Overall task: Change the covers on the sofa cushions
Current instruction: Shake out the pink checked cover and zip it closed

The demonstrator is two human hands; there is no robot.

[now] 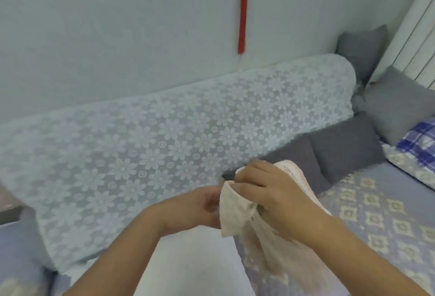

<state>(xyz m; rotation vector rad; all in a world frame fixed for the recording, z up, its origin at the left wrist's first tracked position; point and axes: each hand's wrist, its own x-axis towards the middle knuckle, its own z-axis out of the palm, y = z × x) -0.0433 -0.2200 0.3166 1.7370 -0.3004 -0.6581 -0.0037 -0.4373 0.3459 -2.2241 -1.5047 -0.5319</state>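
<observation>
A cream cushion cover (237, 213) hangs in front of me over the sofa seat. My right hand (270, 192) grips its bunched upper edge, fingers curled round the cloth. My left hand (200, 206) is at the cover's left edge with fingers curled toward it; the cloth hides the fingertips, so its hold is unclear. A dark grey cushion (299, 154) lies just behind my hands against the backrest, and a second one (346, 145) leans beside it.
The sofa backrest (164, 135) wears a white lace flower throw. The seat (376, 213) has a blue patterned cover. Grey cushions (395, 105) and a blue plaid one (421, 140) are piled at the right end. A red tassel (242, 13) hangs on the wall.
</observation>
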